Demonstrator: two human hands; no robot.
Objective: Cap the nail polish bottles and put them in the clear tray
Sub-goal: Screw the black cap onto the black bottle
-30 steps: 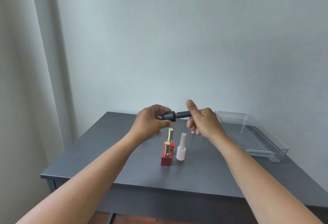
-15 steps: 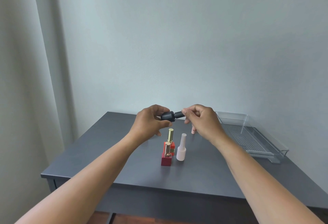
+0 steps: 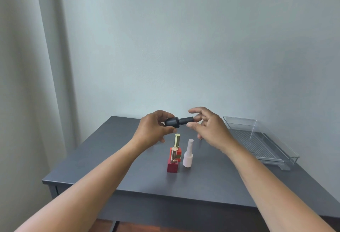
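Note:
My left hand [image 3: 153, 128] grips a black nail polish bottle [image 3: 173, 122], held sideways above the table with its black cap [image 3: 186, 120] pointing right. My right hand [image 3: 209, 128] is at the cap's end with fingers spread; the fingertips sit around the cap, and I cannot tell whether they touch it. Below stand three capped bottles: a dark red one with a rose-gold cap [image 3: 173, 164], a red one with a gold cap [image 3: 177, 146] behind it, and a white one [image 3: 188, 155]. The clear tray [image 3: 257, 140] lies at the table's right side, holding no bottles.
The dark grey table [image 3: 128, 149] stands against a pale wall. A light curtain [image 3: 27, 84] hangs at the left. The tray has a ribbed floor and a raised back wall.
My right hand pinched the cap half a second ago; now its fingers have spread apart around the cap. My left hand and the bottle have stayed in place.

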